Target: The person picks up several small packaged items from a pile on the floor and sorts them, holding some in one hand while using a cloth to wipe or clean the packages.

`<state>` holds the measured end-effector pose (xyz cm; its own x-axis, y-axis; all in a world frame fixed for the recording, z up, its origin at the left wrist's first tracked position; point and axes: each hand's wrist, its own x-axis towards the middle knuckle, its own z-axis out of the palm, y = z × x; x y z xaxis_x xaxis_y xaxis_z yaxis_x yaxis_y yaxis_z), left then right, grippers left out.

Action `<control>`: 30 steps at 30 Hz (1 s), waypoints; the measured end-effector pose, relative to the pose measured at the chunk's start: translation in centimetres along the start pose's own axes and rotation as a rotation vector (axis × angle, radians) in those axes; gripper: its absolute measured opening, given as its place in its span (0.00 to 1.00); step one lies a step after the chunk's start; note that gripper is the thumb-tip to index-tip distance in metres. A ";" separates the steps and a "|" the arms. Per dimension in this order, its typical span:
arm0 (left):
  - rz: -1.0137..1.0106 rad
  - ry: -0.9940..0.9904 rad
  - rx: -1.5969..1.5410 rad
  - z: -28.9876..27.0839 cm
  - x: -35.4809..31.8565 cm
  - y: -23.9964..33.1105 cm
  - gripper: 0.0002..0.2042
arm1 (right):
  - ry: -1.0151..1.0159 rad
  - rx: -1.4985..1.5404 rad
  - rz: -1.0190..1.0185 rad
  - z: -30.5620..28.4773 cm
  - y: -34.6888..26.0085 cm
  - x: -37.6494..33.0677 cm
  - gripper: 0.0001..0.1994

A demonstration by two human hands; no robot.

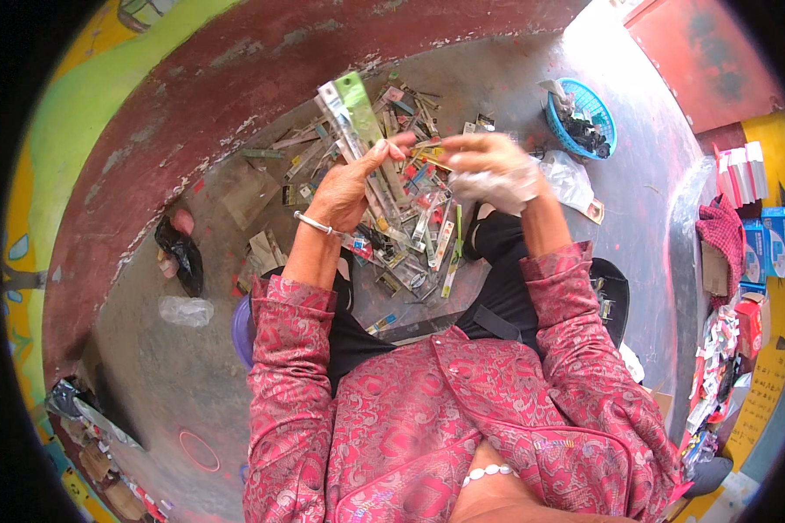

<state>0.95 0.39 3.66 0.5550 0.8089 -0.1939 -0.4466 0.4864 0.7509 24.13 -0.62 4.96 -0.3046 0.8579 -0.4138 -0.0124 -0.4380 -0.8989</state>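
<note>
My left hand [347,185], with a bangle at its wrist, is closed round a long, narrow clear plastic package [351,103] with a green strip. The package slants up and away over the pile, its thin contents hard to make out. Just to the right, my right hand [494,167] is blurred by motion, its fingers drawn together and pointing at the left fingertips. Whitish thin material covers part of that hand. A thin yellowish strip shows by its fingertips; whether it is held is unclear. Below both hands spreads a pile of small packets [410,261] on the floor.
A blue plastic basket [609,120] with dark scraps stands far right, beside a white plastic bag [569,181]. At left lie a black bag [183,260] and a clear bag [186,311]. Blue boxes [781,244] and colourful packets [715,370] line the right side. A red-brown wall [148,148] curves behind.
</note>
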 end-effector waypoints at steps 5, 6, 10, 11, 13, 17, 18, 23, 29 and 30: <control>-0.342 -0.243 0.202 1.2 -0.4 -0.9 0.12 | -0.232 -0.108 -0.055 0.0 -0.7 1.2 0.22; -0.380 -0.339 0.223 1.3 -0.6 -1.0 0.11 | -0.267 -0.217 -0.003 0.7 -0.2 1.4 0.20; -0.441 -0.300 0.091 2.1 -1.2 -1.2 0.09 | -0.386 0.057 0.090 2.2 -0.2 0.2 0.25; -0.453 -0.300 0.074 1.8 -1.2 -1.4 0.09 | -0.388 0.099 0.024 2.5 -0.1 0.1 0.25; -0.468 -0.290 -0.003 1.7 -1.1 -1.7 0.09 | -0.393 0.185 -0.110 3.2 0.3 0.1 0.25; -0.421 -0.242 -0.046 2.1 -1.2 -1.4 0.10 | -0.496 0.503 -0.090 3.5 -0.3 0.4 0.24; -0.429 -0.236 -0.063 1.9 -1.1 -1.4 0.11 | -0.459 0.547 -0.112 3.6 0.1 0.7 0.25; -0.422 -0.245 -0.048 1.2 -0.3 -1.9 0.14 | -0.205 0.436 -0.163 2.9 0.6 1.6 0.18; -0.257 -0.320 0.185 1.8 -0.5 -1.2 0.30 | 0.016 0.216 -0.271 2.2 0.6 2.1 0.10; -0.267 -0.314 0.194 1.8 -0.7 -1.2 0.29 | -0.025 0.159 -0.285 2.2 0.3 1.9 0.10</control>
<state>2.35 -1.38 4.04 0.8324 0.5095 -0.2181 -0.1359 0.5691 0.8110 21.43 0.24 4.25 -0.2906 0.9460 -0.1438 -0.2487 -0.2197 -0.9433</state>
